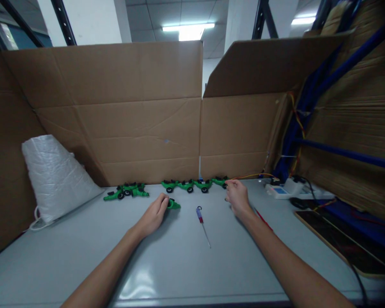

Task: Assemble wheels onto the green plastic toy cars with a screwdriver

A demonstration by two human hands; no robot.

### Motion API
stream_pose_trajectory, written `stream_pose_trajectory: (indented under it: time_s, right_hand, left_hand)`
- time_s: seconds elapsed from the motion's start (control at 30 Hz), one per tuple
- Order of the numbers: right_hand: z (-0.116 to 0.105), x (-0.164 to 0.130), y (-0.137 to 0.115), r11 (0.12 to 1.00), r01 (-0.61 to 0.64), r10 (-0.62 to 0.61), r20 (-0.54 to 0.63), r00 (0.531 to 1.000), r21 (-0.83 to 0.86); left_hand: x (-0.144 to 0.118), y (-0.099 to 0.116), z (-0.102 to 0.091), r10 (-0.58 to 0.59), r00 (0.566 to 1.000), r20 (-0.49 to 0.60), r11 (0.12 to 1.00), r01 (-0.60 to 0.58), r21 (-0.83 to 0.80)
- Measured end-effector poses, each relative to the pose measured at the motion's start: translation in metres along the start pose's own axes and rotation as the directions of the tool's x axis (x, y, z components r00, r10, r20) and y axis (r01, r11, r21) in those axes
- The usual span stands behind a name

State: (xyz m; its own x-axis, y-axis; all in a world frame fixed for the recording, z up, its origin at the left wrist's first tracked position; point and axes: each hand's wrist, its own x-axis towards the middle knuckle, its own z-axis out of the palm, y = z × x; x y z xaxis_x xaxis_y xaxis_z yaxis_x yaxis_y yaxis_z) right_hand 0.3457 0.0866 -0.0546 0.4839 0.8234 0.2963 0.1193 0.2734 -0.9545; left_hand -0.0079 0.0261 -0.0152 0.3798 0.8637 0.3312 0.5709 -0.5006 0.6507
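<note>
Plastic parts on a smooth table

We see glossy green plastic pieces [186,185], a sheeny grey tabletop [179,265], matt brown cardboard walls [128,115] and a woven white sack [56,175].

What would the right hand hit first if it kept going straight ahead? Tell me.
Probably the last green part in the row by the cardboard wall. The right hand points at it, fingertips at or just short of it; depth is unclear. The wall stands just behind.

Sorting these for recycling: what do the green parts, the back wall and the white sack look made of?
Green parts: probably moulded plastic, uniform bright colour, slight sheen. Back wall: corrugated cardboard, matt brown with fold creases. White sack: seemingly woven plastic fabric, faintly shiny with fine weave lines.
</note>
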Motion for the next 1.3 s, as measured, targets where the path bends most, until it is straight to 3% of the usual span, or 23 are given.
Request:
stream_pose_trajectory:
  time_s: [0.07, 0.1, 0.17, 0.23, 0.33, 0.43, 0.57, 0.73, 1.13, 1.3]
  right_hand:
    - [-0.007, 0.003, -0.007, 0.995, 0.027, -0.030, -0.033, 0.999, -0.093]
    - [-0.011, 0.004, -0.010, 0.953, 0.094, -0.102, -0.014, 0.995, -0.287]
    - [-0.020, 0.004, -0.017, 0.728, 0.232, -0.215, 0.107, 0.971, -0.645]
    - [-0.027, 0.001, -0.022, 0.479, 0.313, -0.198, 0.246, 0.949, -0.820]
    - [-0.031, -0.008, -0.027, 0.234, 0.423, -0.106, 0.410, 0.906, -0.875]
    - [-0.032, -0.015, -0.031, 0.126, 0.506, -0.061, 0.502, 0.863, -0.853]
    - [-0.033, -0.017, -0.037, 0.118, 0.547, -0.003, 0.550, 0.835, -0.829]
    - [-0.037, -0.015, -0.039, 0.199, 0.580, 0.077, 0.602, 0.794, -0.790]
    - [-0.041, -0.011, -0.043, 0.240, 0.581, 0.088, 0.613, 0.785, -0.778]
    - [-0.045, -0.005, -0.037, 0.302, 0.580, 0.099, 0.630, 0.770, -0.757]
  left_hand:
    - [0.001, -0.002, 0.001, -0.017, 1.000, 0.000, 0.999, 0.017, -0.027]
    - [0.001, -0.003, 0.002, -0.025, 1.000, 0.001, 0.999, 0.025, -0.036]
    - [0.002, -0.005, 0.003, -0.040, 0.999, 0.001, 0.998, 0.040, -0.049]
    - [0.003, -0.005, 0.004, -0.051, 0.999, -0.002, 0.997, 0.050, -0.059]
    - [0.005, -0.005, 0.005, -0.050, 0.999, -0.009, 0.996, 0.049, -0.070]
    - [0.005, -0.004, 0.005, -0.053, 0.998, -0.014, 0.996, 0.052, -0.074]
    - [0.006, -0.005, 0.005, -0.051, 0.999, -0.006, 0.995, 0.050, -0.083]
    - [0.009, -0.006, 0.005, -0.043, 0.999, 0.009, 0.995, 0.044, -0.090]
    - [0.012, -0.004, 0.003, -0.038, 0.999, 0.033, 0.995, 0.041, -0.089]
    - [0.013, -0.005, 0.003, -0.046, 0.998, 0.034, 0.996, 0.048, -0.079]
